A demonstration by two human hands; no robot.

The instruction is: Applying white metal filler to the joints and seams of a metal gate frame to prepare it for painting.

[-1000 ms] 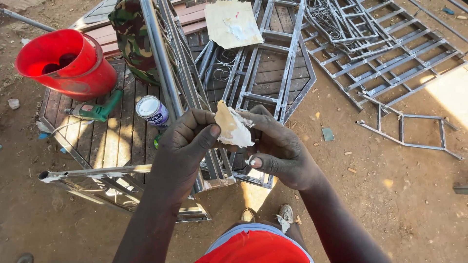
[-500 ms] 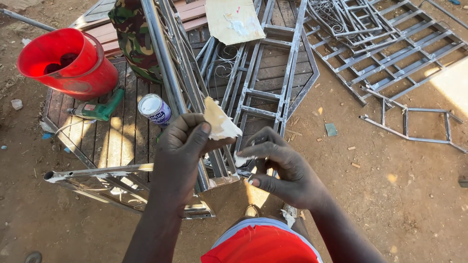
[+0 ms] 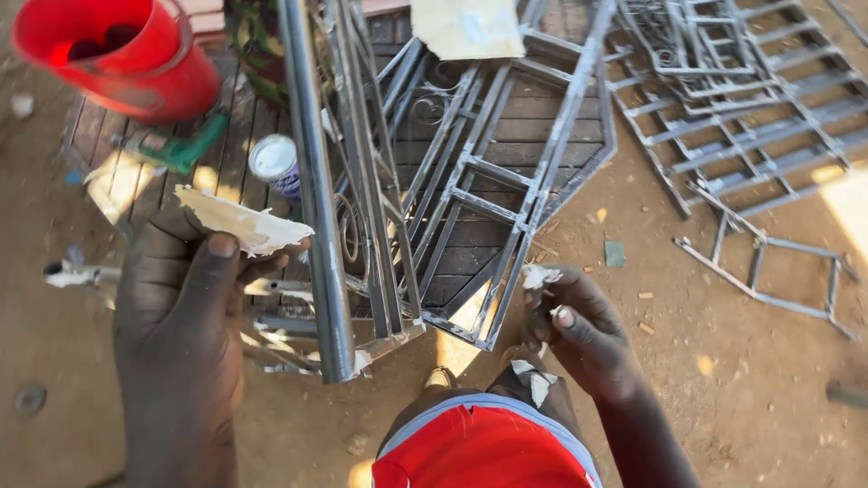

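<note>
A person stands over a stack of welded metal frames (image 3: 506, 181) laid on bare ground, a flat, torn sheet (image 3: 240, 221) of whitish paper in the left hand (image 3: 185, 307). The thumb presses down on the sheet's near edge and the fingers close beneath it, a firm pinch. The sheet's long axis runs outward from the grip toward the right, its free end reaching to an upright steel tube (image 3: 312, 199) just beside it.

The right hand (image 3: 583, 330) is well apart, across the tube and the frames, curled narrowly around a small white scrap (image 3: 540, 276) held at the fingertips. The left hand alone has the sheet; the right lies off its free end, beyond the steel.

Beyond the left grip, a small can (image 3: 274, 163) with a white lid stands near the sheet's far edge. Farther out sit a red bucket (image 3: 113, 54) and a green tool (image 3: 181, 149), on wooden slats (image 3: 226, 126). A second pale sheet (image 3: 470, 27) rests on the frames at the top of the view. More frames (image 3: 732, 99) lie to the right on the dirt (image 3: 741, 380). Below the hands, a red garment (image 3: 484, 452) fills the lower edge.
</note>
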